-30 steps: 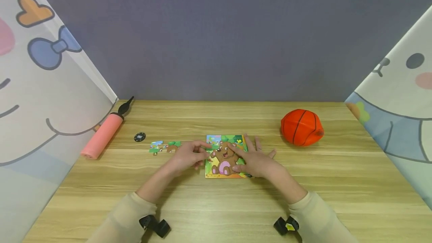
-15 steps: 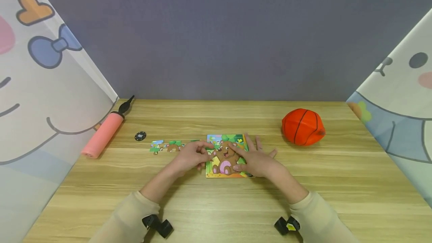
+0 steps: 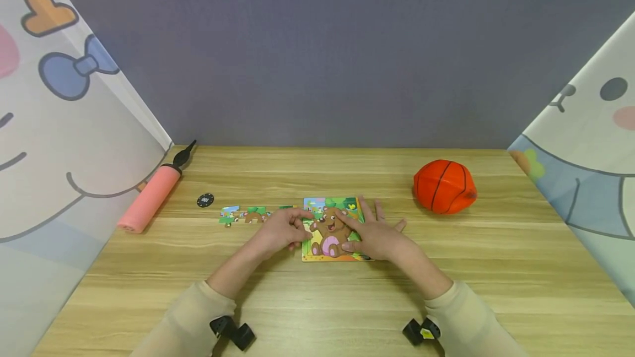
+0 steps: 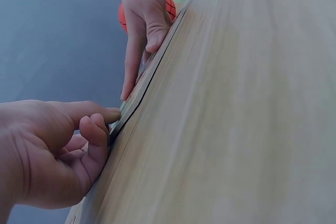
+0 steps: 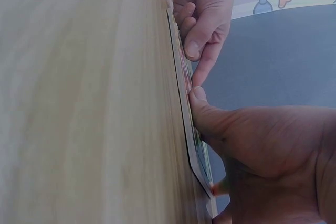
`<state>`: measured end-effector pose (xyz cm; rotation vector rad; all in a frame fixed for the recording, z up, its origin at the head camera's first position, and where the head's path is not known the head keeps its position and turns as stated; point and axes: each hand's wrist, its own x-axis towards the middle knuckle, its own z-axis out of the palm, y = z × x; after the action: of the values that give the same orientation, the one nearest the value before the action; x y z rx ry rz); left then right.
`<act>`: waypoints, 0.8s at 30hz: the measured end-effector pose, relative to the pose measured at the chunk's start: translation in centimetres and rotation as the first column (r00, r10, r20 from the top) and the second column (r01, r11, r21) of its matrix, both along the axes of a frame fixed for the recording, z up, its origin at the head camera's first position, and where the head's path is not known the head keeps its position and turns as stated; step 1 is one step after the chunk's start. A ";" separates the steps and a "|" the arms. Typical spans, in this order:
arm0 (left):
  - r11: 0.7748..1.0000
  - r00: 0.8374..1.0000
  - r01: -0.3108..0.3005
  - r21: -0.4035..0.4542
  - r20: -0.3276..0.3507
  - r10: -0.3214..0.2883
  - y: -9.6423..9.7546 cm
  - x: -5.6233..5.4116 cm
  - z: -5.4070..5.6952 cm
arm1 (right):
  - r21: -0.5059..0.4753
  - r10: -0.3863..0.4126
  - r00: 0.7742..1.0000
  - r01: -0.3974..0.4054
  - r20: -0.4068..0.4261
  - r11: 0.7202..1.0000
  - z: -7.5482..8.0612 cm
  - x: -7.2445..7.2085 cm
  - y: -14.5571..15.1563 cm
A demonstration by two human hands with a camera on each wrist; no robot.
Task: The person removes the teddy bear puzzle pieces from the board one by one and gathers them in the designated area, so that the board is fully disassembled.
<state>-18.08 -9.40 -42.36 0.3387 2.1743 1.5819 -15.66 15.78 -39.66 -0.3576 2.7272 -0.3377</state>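
A bear jigsaw puzzle [image 3: 329, 245] in a square tray lies flat on the table. My left hand [image 3: 281, 231] is at its left edge, index finger and thumb touching the picture there. In the left wrist view, the left hand [image 4: 52, 150] has one finger reaching to the board and others bent beneath. Across the puzzle's right side rests my right hand [image 3: 379, 236], fingers spread, hiding part of the picture. The right wrist view shows the right thumb [image 5: 198, 94] pressing the puzzle's surface. Several loose puzzle pieces [image 3: 256, 215] lie in a row left of the board, partly behind the left hand.
A pink hand pump [image 3: 151, 198] with a black nozzle lies at the table's left side. Near it is a black round chip [image 3: 205, 200]. A partly deflated red ball [image 3: 445, 187] sits at the right. A grey wall [image 3: 317, 70] closes off the back.
My left hand has shifted slightly right along the puzzle's left edge, uncovering more of the loose pieces, and its thumb has moved a little down. The right hand stays in place.
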 end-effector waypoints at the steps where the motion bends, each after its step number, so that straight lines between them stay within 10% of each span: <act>1: 1.000 1.000 0.003 -0.002 -0.008 -0.003 0.0 0.0 0.0 | 0.001 0.000 1.000 0.000 -0.001 1.000 0.0 0.0 0.0; 24: 0.999 0.998 -0.032 0.002 -0.060 0.032 0.3 0.1 -0.3 | 0.032 0.018 1.000 -0.018 0.002 0.999 -0.1 0.0 0.0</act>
<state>-18.03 -9.10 -42.62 0.3576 2.2340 1.6100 -15.68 15.78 -39.77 -0.3724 2.7231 -0.2886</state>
